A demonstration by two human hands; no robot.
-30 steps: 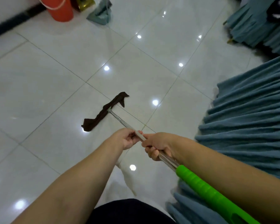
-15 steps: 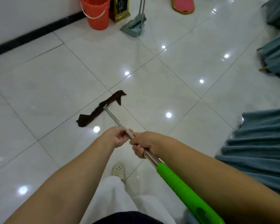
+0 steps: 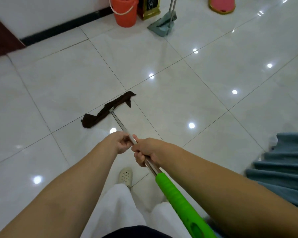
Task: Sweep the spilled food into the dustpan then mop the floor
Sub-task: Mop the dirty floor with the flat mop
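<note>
Below, both hands wrapped around the mop's metal shaft (image 3: 120,124): left hand (image 3: 121,142) ahead, right hand (image 3: 149,152) just behind, above the green grip (image 3: 175,194). Dark mop cloth (image 3: 108,109) flat on the white tiled floor (image 3: 162,54). Farther off, orange bucket (image 3: 125,12), teal dustpan (image 3: 162,25), dark gold-edged bag (image 3: 149,7) with unreadable writing.

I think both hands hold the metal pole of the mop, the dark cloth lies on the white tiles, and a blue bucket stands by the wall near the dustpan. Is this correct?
Not quite. The bucket is orange, not blue, as the head view shows. The rest holds: the left hand and right hand grip the mop pole, the dark cloth lies on the white tiles, and the bucket stands by the wall near the dustpan.
</note>
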